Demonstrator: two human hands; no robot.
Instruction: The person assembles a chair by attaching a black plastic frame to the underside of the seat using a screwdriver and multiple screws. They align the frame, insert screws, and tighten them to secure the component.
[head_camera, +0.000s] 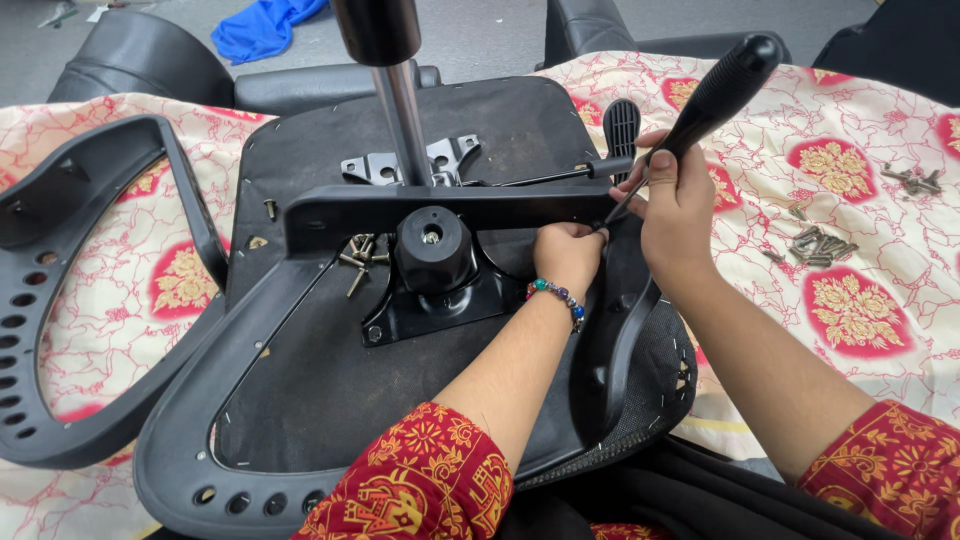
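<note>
1. Head view: the right hand (678, 205) is closed round a screwdriver (715, 95) with a black handle, held tilted. Its tip, down by the black armrest bracket (450, 207), is hidden between the two hands.
2. The left hand (568, 255), with a beaded bracelet (560, 296) at the wrist, is curled against the bracket's end. What its fingers pinch cannot be made out.
3. The upturned chair seat (330, 370) lies on a floral cloth (860, 300), its metal gas column (400, 100) cut off by the top edge.
4. Loose screws (358, 255) lie beside the black mechanism plate (440, 290); more screws (815, 245) lie on the cloth to the right.
5. A second armrest (60, 300) lies at left, partly out of frame.
</note>
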